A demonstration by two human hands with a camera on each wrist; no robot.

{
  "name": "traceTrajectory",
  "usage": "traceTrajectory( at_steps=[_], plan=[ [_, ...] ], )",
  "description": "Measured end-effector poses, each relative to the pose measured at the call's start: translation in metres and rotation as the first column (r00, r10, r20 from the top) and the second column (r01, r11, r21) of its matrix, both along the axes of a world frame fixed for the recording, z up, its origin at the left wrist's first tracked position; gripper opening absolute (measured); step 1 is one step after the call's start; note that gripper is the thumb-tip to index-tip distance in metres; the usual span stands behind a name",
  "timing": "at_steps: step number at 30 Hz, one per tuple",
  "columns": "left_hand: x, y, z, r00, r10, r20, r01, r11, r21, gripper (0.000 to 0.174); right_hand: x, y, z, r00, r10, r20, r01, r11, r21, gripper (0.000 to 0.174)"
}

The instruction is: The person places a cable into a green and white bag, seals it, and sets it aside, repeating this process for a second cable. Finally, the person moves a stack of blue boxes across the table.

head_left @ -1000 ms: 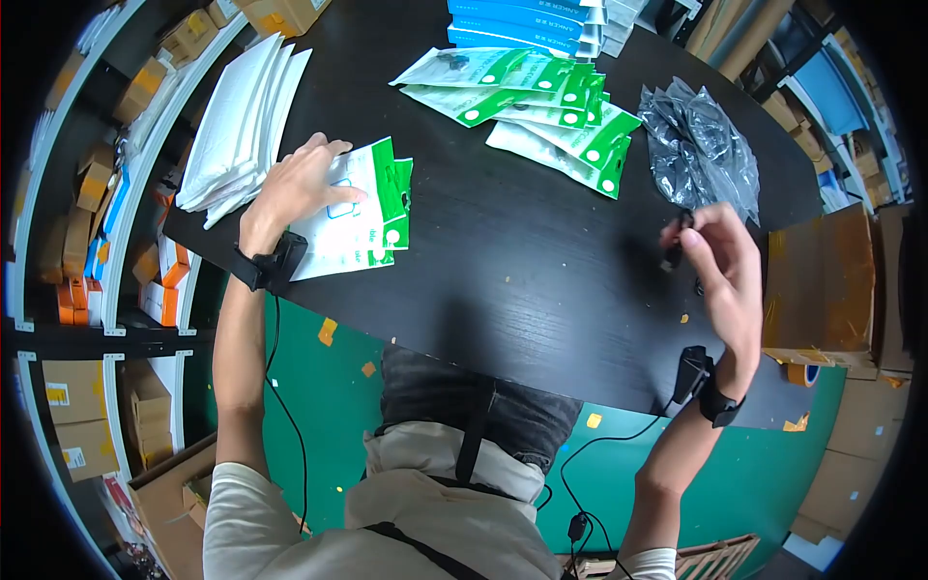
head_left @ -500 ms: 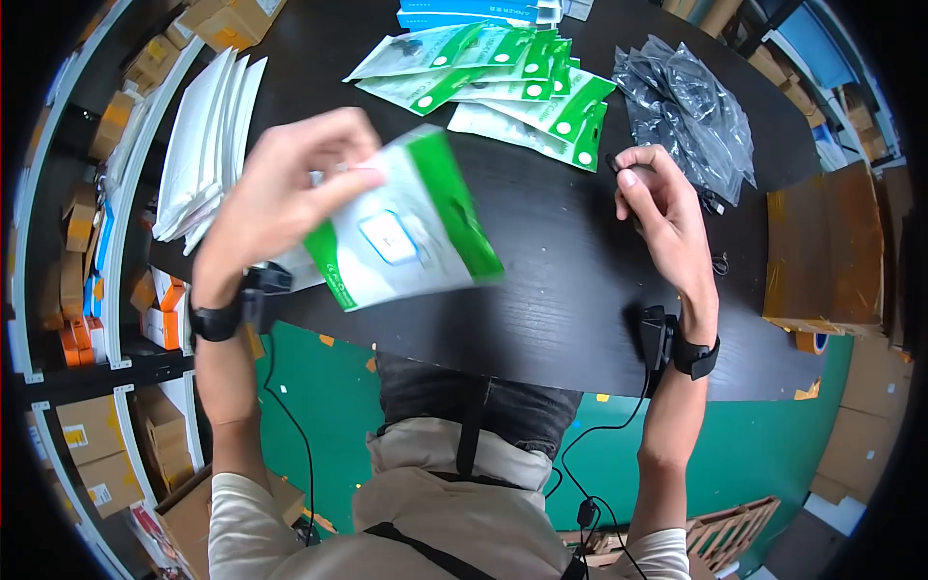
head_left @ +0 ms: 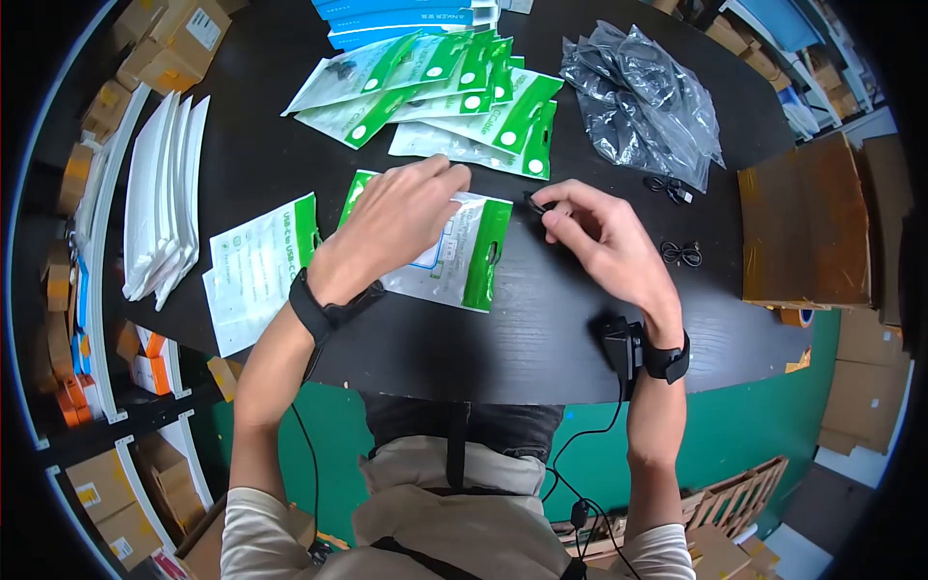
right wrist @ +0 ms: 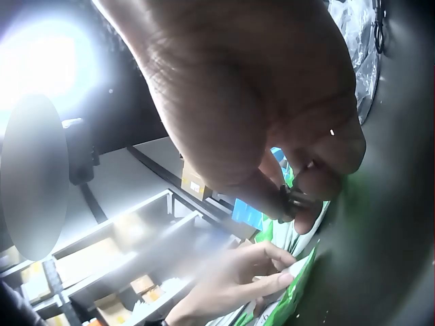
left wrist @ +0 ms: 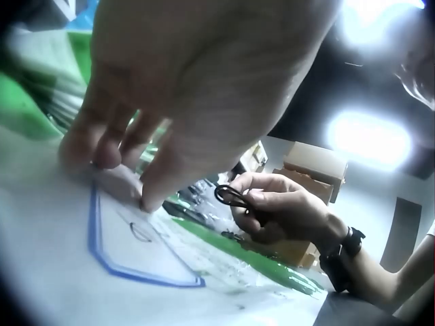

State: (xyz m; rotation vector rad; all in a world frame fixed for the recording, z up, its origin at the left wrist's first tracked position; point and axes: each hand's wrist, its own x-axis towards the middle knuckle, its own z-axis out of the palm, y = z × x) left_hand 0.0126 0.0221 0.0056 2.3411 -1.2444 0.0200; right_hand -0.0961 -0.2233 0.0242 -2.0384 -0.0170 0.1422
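My left hand (head_left: 396, 217) grips a white and green pouch (head_left: 440, 285) from above near its far edge. The pouch has a blue outline printed on it, and its green end with a hang hole points right. In my right hand (head_left: 623, 251) is a small coiled black cable (head_left: 538, 205), pinched between thumb and fingers just right of the pouch. The left wrist view shows the loop of the cable (left wrist: 231, 196) sticking out past the fingertips. More pouches (head_left: 256, 271) lie on the table left of my left wrist.
A fanned pile of green and white pouches (head_left: 435, 97) lies at the back, by blue boxes (head_left: 406, 21). White padded envelopes (head_left: 164, 193) stand at the left. Grey plastic bags (head_left: 643, 101), coiled cables (head_left: 681, 253) and a cardboard box (head_left: 807, 227) are on the right.
My left hand has picked a pouch off the left stack and brought it rightward to the table's middle. My right hand has moved left with the cable, away from the grey bags.
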Motion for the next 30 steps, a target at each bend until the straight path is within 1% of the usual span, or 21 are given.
traceTrajectory(
  at_steps=[1, 3, 6, 10, 13, 14, 15, 17, 18, 19, 22, 23, 26, 27, 30],
  plan=[
    [0.002, 0.001, -0.001, 1.000, -0.001, -0.029, 0.000, 0.999, -0.036, 0.012, 0.000, 0.001, 0.001, 1.000, 0.018, -0.016, -0.018, 0.999, -0.041, 0.019],
    [0.003, 0.001, 0.002, 0.998, 0.000, -0.066, -0.005, 0.997, -0.076, 0.012, 0.000, 0.003, 0.003, 0.999, 0.005, -0.037, -0.006, 0.999, -0.049, 0.019],
    [0.003, 0.003, 0.019, 0.946, 0.056, -0.321, -0.088, 0.992, -0.087, 0.011, 0.003, 0.007, 0.001, 0.998, -0.007, -0.067, 0.003, 0.999, -0.054, 0.020],
    [0.006, 0.006, 0.014, 0.912, 0.072, -0.403, -0.123, 0.987, -0.104, 0.014, 0.002, 0.006, -0.003, 0.999, -0.034, -0.041, 0.029, 0.994, -0.110, 0.018],
    [0.005, 0.004, 0.010, 0.899, 0.073, -0.432, -0.119, 0.990, -0.082, 0.016, 0.002, 0.012, -0.004, 0.987, 0.032, -0.158, -0.031, 0.999, 0.010, 0.017],
    [0.004, 0.004, 0.009, 0.894, 0.073, -0.443, -0.115, 0.991, -0.068, 0.017, 0.002, 0.014, -0.004, 0.986, 0.031, -0.162, -0.030, 0.999, 0.009, 0.017],
    [0.003, 0.002, 0.006, 0.893, 0.073, -0.445, -0.116, 0.991, -0.069, 0.017, 0.002, 0.017, -0.003, 0.982, 0.064, -0.178, -0.063, 0.998, 0.014, 0.017],
    [-0.001, -0.001, 0.000, 0.936, 0.038, -0.351, -0.109, 0.976, -0.186, 0.020, 0.002, 0.021, -0.001, 0.970, 0.132, -0.206, -0.129, 0.991, 0.026, 0.016],
    [-0.003, -0.002, -0.002, 0.954, 0.024, -0.300, -0.101, 0.965, -0.244, 0.022, 0.002, 0.022, -0.001, 0.969, 0.133, -0.206, -0.131, 0.991, 0.026, 0.016],
    [-0.004, -0.002, -0.003, 0.953, 0.024, -0.301, -0.101, 0.964, -0.245, 0.022, 0.002, 0.022, 0.000, 0.972, 0.127, -0.200, -0.126, 0.992, 0.019, 0.015],
    [-0.009, -0.002, 0.004, 0.901, -0.030, -0.433, -0.097, 0.958, -0.268, 0.017, 0.001, 0.020, -0.001, 0.976, 0.109, -0.187, -0.110, 0.994, 0.005, 0.014],
    [-0.011, -0.002, 0.005, 0.901, -0.032, -0.433, -0.095, 0.959, -0.268, 0.017, 0.001, 0.020, -0.004, 0.980, 0.093, -0.174, -0.090, 0.996, 0.026, 0.014],
    [-0.017, -0.002, 0.007, 0.731, -0.184, -0.657, 0.100, 0.981, -0.163, 0.024, 0.000, 0.018, -0.009, 0.988, 0.056, -0.147, -0.047, 0.997, 0.067, 0.014],
    [-0.019, -0.003, 0.006, 0.731, -0.186, -0.657, 0.103, 0.981, -0.163, 0.024, 0.000, 0.019, -0.008, 0.988, 0.067, -0.138, -0.060, 0.997, 0.058, 0.015],
    [-0.025, -0.007, 0.001, 0.758, -0.259, -0.598, 0.195, 0.966, -0.170, 0.032, 0.000, 0.020, -0.007, 0.989, 0.089, -0.121, -0.084, 0.996, 0.042, 0.017]
  ],
)
